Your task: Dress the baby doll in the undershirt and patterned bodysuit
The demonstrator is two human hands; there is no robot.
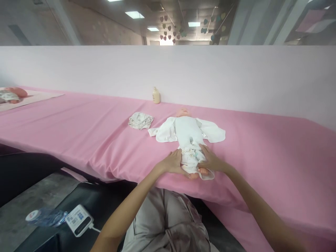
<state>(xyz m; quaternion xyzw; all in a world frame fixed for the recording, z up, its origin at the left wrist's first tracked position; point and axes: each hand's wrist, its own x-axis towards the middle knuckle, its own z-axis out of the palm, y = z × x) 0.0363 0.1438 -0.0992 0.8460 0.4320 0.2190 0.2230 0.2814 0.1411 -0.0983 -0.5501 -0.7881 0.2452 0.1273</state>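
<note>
A baby doll in white clothing (188,127) lies on its back on the pink-covered table, its head (183,112) away from me and its feet (203,171) near the front edge. A bunched white diaper-like garment (191,157) wraps its hips and legs. My left hand (173,162) grips the left side of this garment, with the thumb down by a foot. On the opposite side, my right hand (210,160) grips it, thumb and fingers apart across the fabric. The exact finger contact is partly hidden. White cloth flaps (214,131) spread out on both sides of the doll's torso.
A folded pale cloth (141,120) lies left of the doll. A cream bottle (155,95) stands by the white wall. Another doll (15,93) lies on a mat at far left. Below the table, a plastic bottle (47,217) and a white device (79,220) rest on a black seat.
</note>
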